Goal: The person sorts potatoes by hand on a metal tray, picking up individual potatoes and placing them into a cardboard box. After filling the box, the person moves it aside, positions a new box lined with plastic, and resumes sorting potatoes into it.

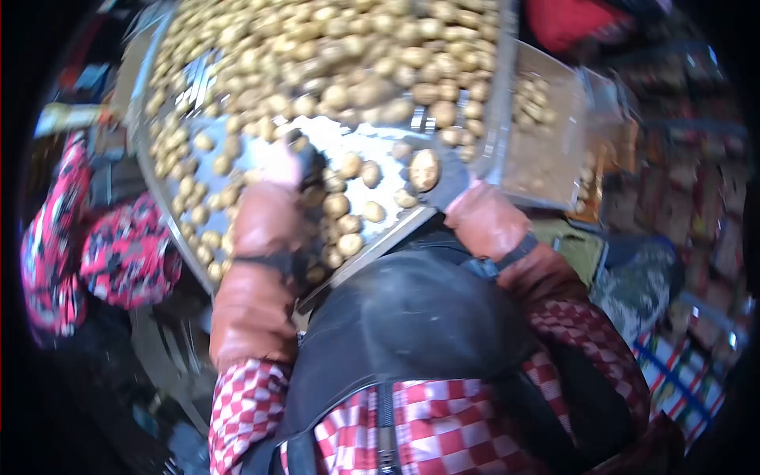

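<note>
Many round, tan, potato-like items [336, 206] lie on a metal sorting table [360, 134], heaped thickest toward the far side. My left hand [286, 162] is over the table among them, blurred and overexposed, so its fingers cannot be made out. At the table's near right part is my right hand [463, 186], largely hidden past the orange-brown sleeve cover, beside a dark blurred patch. A larger item [424, 170] with brown marks lies just left of my right hand.
A box [546, 162] with more of the items stands against the table's right side. Someone in a pink patterned sleeve [131, 252] is at the left. Red clothing [574, 24] shows at the upper right. A metal rim [384, 245] borders the near edge.
</note>
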Demonstrator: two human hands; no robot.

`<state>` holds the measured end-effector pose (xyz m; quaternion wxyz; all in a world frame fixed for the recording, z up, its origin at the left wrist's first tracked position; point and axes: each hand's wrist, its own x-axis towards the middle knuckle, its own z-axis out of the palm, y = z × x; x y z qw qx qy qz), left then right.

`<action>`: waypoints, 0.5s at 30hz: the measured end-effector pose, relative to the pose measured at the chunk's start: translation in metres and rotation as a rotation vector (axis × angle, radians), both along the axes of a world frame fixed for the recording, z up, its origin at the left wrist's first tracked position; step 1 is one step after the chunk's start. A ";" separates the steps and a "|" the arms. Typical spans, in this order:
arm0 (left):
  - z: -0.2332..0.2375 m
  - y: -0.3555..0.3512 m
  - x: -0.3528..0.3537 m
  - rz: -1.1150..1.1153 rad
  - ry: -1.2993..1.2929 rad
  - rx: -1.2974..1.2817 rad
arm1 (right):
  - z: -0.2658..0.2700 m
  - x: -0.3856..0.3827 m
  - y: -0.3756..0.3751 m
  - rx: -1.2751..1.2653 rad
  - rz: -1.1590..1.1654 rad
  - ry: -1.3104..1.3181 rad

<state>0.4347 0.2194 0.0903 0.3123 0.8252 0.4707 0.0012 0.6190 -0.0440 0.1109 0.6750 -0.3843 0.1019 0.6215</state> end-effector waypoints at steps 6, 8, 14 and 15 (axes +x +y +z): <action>0.030 -0.076 -0.021 0.060 -0.461 -0.606 | 0.025 0.045 -0.080 -0.226 -0.050 -0.220; 0.052 -0.095 -0.020 0.090 -0.453 -0.741 | 0.041 0.077 -0.131 -0.176 -0.212 -0.502; 0.074 -0.108 -0.001 0.020 -0.612 -0.903 | -0.174 0.313 -0.453 -0.747 -0.104 -1.820; 0.079 -0.112 0.005 0.021 -0.613 -0.900 | -0.211 0.350 -0.499 -0.916 -0.015 -1.842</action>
